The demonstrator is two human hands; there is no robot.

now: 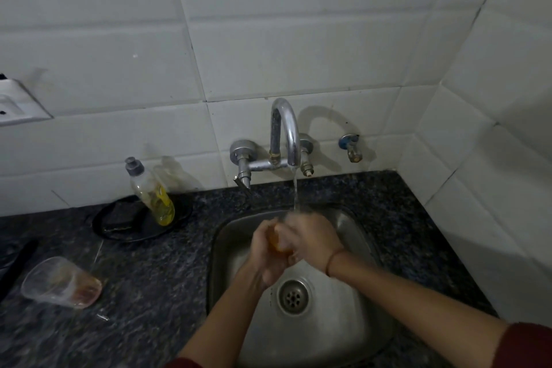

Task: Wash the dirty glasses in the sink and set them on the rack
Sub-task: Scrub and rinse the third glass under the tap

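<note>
Over the steel sink [352, 334] my two hands are clasped together under the running tap water [295, 191]. My left hand [264, 254] grips a small orange-tinted object [274, 240] from the left. My right hand [312, 237] curls over it from the right. Motion blur and my fingers hide most of the object, so I cannot tell its shape. A dirty clear glass [61, 282] with brownish residue at its base lies tilted on the dark counter, far left of the sink. No rack is in view.
The chrome tap [285, 134] is fixed to the tiled wall behind the sink. A dish-soap bottle [152, 191] stands on a black plate [119, 233] with a dark scrubber. The drain [294, 296] lies below my hands. A dark object [18, 263] sits at the left edge.
</note>
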